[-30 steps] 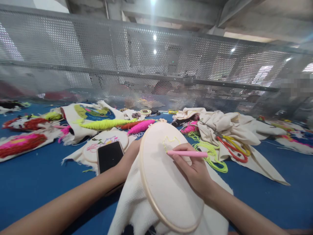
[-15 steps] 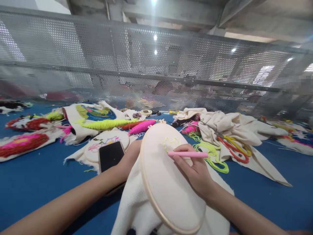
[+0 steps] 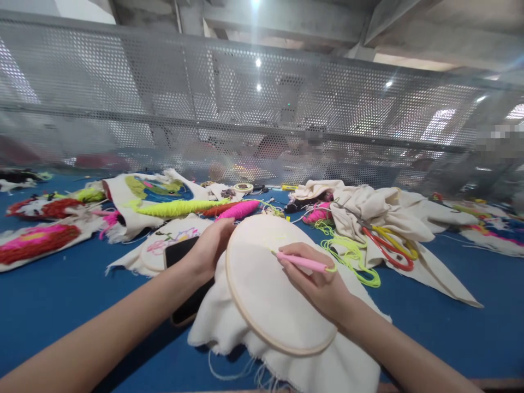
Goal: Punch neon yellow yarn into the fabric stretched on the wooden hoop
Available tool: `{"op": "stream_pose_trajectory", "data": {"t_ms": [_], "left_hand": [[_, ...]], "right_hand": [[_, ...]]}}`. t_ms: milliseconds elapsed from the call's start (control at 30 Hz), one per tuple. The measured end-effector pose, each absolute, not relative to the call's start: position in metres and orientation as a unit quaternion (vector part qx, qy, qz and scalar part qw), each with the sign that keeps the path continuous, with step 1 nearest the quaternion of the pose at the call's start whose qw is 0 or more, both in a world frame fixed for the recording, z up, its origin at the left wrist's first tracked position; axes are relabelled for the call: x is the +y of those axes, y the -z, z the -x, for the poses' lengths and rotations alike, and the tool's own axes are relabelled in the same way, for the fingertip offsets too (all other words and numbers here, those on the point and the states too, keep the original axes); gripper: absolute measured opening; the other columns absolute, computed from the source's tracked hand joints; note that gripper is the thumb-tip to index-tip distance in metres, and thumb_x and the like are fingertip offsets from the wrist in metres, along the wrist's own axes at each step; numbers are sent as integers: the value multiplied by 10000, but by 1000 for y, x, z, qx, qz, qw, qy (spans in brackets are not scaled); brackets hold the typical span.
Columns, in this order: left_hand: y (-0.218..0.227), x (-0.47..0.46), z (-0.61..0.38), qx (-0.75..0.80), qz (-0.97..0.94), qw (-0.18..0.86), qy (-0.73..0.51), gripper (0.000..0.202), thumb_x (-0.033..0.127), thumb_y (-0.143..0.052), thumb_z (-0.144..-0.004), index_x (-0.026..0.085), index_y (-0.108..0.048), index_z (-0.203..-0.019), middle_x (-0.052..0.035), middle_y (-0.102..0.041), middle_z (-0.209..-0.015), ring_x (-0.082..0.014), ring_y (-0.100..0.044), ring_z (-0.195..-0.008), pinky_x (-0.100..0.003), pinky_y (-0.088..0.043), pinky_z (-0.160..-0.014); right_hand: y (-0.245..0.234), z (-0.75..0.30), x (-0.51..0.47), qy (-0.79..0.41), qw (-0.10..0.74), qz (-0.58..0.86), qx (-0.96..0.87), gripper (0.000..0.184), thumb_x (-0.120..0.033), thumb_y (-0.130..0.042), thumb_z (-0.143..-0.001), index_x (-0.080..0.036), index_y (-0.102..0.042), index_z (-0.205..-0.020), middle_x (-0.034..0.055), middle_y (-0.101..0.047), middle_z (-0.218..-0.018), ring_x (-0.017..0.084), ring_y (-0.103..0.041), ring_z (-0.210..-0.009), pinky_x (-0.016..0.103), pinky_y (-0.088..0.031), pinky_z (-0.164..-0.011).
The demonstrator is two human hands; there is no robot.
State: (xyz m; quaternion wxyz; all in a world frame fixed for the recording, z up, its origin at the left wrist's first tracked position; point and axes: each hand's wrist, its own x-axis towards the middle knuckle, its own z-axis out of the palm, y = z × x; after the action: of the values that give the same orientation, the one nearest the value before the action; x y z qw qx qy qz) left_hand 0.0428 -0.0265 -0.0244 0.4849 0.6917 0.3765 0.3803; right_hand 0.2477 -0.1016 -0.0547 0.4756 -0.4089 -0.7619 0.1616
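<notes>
A round wooden embroidery hoop (image 3: 262,322) with cream cloth stretched in it lies tilted in front of me on the blue table (image 3: 61,295). My left hand (image 3: 208,245) grips the hoop's upper left rim. My right hand (image 3: 317,286) is closed on a pink punch needle (image 3: 301,262), its tip touching the cloth near faint yellow stitches (image 3: 278,236). Neon yellow yarn (image 3: 352,256) trails from the needle's back end to the right.
A black phone (image 3: 184,278) lies under my left wrist on another hoop (image 3: 164,245). Red-and-yellow scissors (image 3: 388,245) rest on heaped cream cloth (image 3: 388,210). Yarn skeins (image 3: 184,207) and finished pieces (image 3: 36,240) lie at the back left. A perforated metal screen (image 3: 262,109) stands behind.
The hoop has tipped flatter and lower. My left hand came up over its rim, covering part of the phone. The needle now slants down to the left instead of lying level.
</notes>
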Motion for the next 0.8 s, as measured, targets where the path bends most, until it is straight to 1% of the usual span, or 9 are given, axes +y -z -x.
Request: {"op": "stream_pose_trajectory", "data": {"t_ms": [67,100,133,233,300,400,567,700,800], "left_hand": [[22,-32,-46,393,-631,568,-353,451,486,-399,-840,176,-656,-1042,-91,-718,-871,-259,-670,-800,-387,-539,-670],[19,-36,-48,410,-608,588,-341,467,505,-430,-825,159,-634,-1064,-103,-713,-904,-265,-667,-809,-390,-537,-673],[16,-40,-50,433,-600,580,-339,480,508,-483,-799,142,-613,-1080,-113,-707,-929,-272,-664,-814,-391,-535,-673],[6,-51,-53,462,-657,468,-369,519,430,-640,-705,131,-571,-1125,-105,-673,-1044,-287,-630,-928,-402,-515,-765],[2,-55,-52,433,-713,384,-396,507,392,-655,-702,161,-565,-1144,-74,-643,-1121,-282,-586,-1024,-397,-483,-847],[0,-58,-49,401,-756,313,-412,460,400,-623,-739,188,-569,-1144,-48,-620,-1164,-272,-555,-1066,-384,-460,-882],[2,-58,-47,393,-771,289,-409,441,404,-602,-760,188,-566,-1143,-44,-635,-1121,-263,-570,-1021,-371,-464,-857],[2,-58,-47,391,-772,293,-407,440,400,-603,-768,183,-559,-1148,-46,-630,-1126,-255,-573,-1015,-350,-465,-837],[2,-59,-48,395,-770,293,-407,438,402,-606,-770,182,-557,-1146,-45,-632,-1117,-245,-582,-988,-341,-463,-826]], "right_hand": [[55,-246,-102,-166,464,421,-762,153,-215,-515,-865,-194,-588,-997,49,-624,-916,146,-581,-802,281,-468,-719],[55,-245,-102,-163,464,426,-760,148,-212,-512,-866,-193,-587,-992,46,-624,-902,143,-582,-788,274,-468,-704],[54,-244,-103,-158,468,429,-756,145,-209,-510,-866,-192,-585,-988,45,-625,-895,143,-584,-784,271,-470,-696],[51,-243,-108,-139,500,430,-739,165,-193,-521,-854,-191,-583,-1007,58,-635,-930,157,-600,-823,283,-491,-730],[47,-244,-115,-126,512,432,-732,192,-177,-536,-843,-197,-592,-1026,63,-648,-959,165,-616,-849,293,-509,-757],[41,-247,-125,-60,509,434,-741,213,-160,-556,-825,-216,-608,-1023,57,-672,-960,177,-639,-860,306,-536,-751],[40,-251,-131,97,482,389,-779,285,-119,-567,-801,-240,-565,-1060,52,-704,-937,187,-674,-874,313,-573,-753],[42,-252,-130,121,458,359,-804,311,-112,-529,-825,-215,-495,-1117,91,-697,-993,175,-666,-932,297,-579,-768],[41,-253,-130,128,455,344,-812,311,-101,-513,-831,-205,-468,-1120,110,-694,-997,170,-662,-945,291,-579,-766]]}}
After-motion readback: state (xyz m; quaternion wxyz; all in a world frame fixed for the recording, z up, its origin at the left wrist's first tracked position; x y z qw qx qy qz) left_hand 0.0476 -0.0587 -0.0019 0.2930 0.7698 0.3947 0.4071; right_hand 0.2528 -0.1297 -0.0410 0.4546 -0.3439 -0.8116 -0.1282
